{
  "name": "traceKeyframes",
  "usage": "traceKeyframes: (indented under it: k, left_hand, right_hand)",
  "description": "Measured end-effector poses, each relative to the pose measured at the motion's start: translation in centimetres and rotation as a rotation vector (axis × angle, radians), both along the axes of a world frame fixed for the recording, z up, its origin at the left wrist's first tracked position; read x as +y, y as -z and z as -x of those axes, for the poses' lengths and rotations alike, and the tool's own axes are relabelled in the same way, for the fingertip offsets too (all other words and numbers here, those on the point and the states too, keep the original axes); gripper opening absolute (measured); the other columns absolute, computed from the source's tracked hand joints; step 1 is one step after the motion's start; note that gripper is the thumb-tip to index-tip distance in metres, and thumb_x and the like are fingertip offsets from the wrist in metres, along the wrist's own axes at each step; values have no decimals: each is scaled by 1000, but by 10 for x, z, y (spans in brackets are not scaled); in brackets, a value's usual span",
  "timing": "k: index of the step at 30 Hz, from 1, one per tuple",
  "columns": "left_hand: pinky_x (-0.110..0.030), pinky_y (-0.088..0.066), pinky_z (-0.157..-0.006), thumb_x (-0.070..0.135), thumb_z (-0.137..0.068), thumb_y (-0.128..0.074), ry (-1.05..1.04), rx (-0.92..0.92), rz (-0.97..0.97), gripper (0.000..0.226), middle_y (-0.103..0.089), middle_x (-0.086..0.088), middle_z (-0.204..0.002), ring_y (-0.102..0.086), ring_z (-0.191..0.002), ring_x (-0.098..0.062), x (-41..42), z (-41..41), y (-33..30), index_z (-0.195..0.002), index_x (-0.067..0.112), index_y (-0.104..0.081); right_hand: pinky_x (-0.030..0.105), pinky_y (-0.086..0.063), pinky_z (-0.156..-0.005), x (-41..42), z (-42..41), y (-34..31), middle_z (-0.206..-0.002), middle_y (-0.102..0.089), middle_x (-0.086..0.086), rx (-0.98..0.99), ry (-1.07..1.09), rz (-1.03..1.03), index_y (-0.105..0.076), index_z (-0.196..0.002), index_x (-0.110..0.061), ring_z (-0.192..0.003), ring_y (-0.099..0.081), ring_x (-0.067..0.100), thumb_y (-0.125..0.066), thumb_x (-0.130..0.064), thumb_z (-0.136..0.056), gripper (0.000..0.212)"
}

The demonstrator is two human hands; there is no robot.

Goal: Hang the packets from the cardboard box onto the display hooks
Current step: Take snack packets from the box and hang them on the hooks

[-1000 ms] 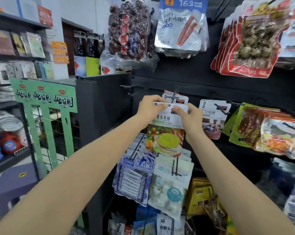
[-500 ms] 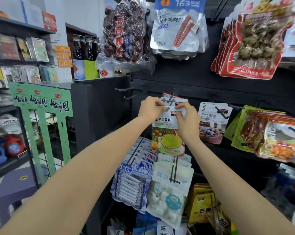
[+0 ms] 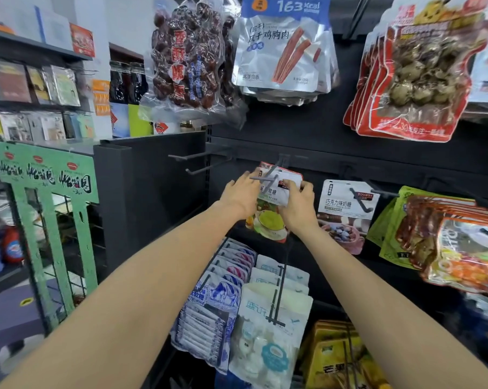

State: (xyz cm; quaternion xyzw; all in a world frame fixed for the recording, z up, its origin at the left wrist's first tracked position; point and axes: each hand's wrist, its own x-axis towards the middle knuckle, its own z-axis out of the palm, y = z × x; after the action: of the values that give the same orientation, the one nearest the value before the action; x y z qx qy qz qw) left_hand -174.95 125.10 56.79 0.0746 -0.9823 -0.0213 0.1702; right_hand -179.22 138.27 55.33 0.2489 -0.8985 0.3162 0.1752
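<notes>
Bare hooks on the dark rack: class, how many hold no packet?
2. Both bare hooks jut from the rack's left edge, the upper just above the lower, left of the left hand. Others may be hidden.

Packet (image 3: 271, 217) on hook (image 3: 268, 175) between both hands, chocolate candy packet (image 3: 346, 203) right, wire stand (image 3: 45, 192) far left

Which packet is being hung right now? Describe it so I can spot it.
On the dark rack, middle row, find the hook just left of the chocolate candy packet. Both hands hold the packet there: white top, green bowl pictured below.
</notes>
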Motion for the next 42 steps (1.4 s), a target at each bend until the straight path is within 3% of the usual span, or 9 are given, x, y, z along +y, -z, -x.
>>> traceKeyframes:
  k: [7, 11, 17, 21, 25, 29, 32, 37, 42]
  left_hand:
    - [-42, -26, -111, 17, -92, -53, 20, -87, -33, 78, -13, -5, -158, -23, -141, -26, 7, -2, 3, -152, 18, -3]
    - [-42, -35, -103, 15, -91, -53, 26, -37, -32, 73, -21, -3, -154, -31, -136, -25, 10, -6, 8, -151, 20, -12]
    - [-38, -49, -83, 14, -92, -47, 25, 97, -135, 33, -57, -8, -119, -55, -107, -27, -16, -71, 24, -125, 17, -52]
    - [-36, -50, -77, 20, -92, -44, -150, 120, -218, 27, -65, -6, -108, -60, -99, -28, -59, -141, 53, -115, 23, -59]
    - [-37, -51, -73, 24, -94, -45, -330, 149, -343, 24, -67, -8, -102, -62, -94, -31, -103, -223, 87, -114, 20, -58]
    - [-37, -52, -70, 22, -94, -47, -529, 121, -428, 23, -68, -6, -100, -62, -92, -29, -152, -309, 128, -111, 16, -60]
    - [-38, -51, -71, 20, -94, -47, -680, 57, -492, 20, -67, -7, -99, -62, -90, -29, -192, -379, 168, -107, 14, -61]
    - [-41, -48, -78, 20, -90, -50, -839, -95, -580, 19, -63, -16, -104, -58, -101, -34, -255, -480, 244, -102, 6, -56]
    - [-47, -37, -102, 38, -87, -58, -893, -399, -535, 68, -31, -17, -146, -31, -134, -35, -299, -528, 297, -141, 6, -30]
  right_hand:
    - [37, -36, -103, 0, -11, 7, -151, -10, 17, 74, 33, -23, -39, -138, -13, -137, -17, 34, -58, -2, -85, 58]
    - [30, -40, -92, 1, -25, 13, -137, -30, 12, 42, 7, 67, -44, -134, -11, -126, -33, 27, -55, -5, -88, 48]
    - [25, -45, -81, -18, -61, 27, -107, -64, 6, -40, -262, 114, -62, -114, -9, -99, -59, 18, -51, -2, -89, 28]
    - [30, -50, -76, -63, -111, 36, -84, -67, -3, -143, -419, 98, -66, -102, -16, -84, -64, 14, -51, -7, -89, 22]
    - [36, -53, -78, -128, -175, 59, -86, -70, 1, -228, -584, 28, -64, -90, -22, -83, -65, 19, -50, -7, -87, 21]
    - [43, -55, -74, -195, -249, 98, -86, -69, 7, -332, -732, -102, -65, -98, -19, -77, -66, 23, -49, -12, -93, 18]
    - [33, -52, -63, -241, -307, 134, -79, -66, 4, -395, -832, -210, -65, -104, -16, -67, -62, 19, -48, -12, -95, 19]
    - [26, -42, -70, -308, -391, 194, -95, -67, 9, -502, -944, -397, -63, -111, -10, -87, -60, 18, -48, -9, -94, 23]
    - [32, -40, -94, -364, -435, 264, -125, -56, 14, -532, -943, -595, -55, -124, -10, -118, -52, 29, -55, -11, -90, 34]
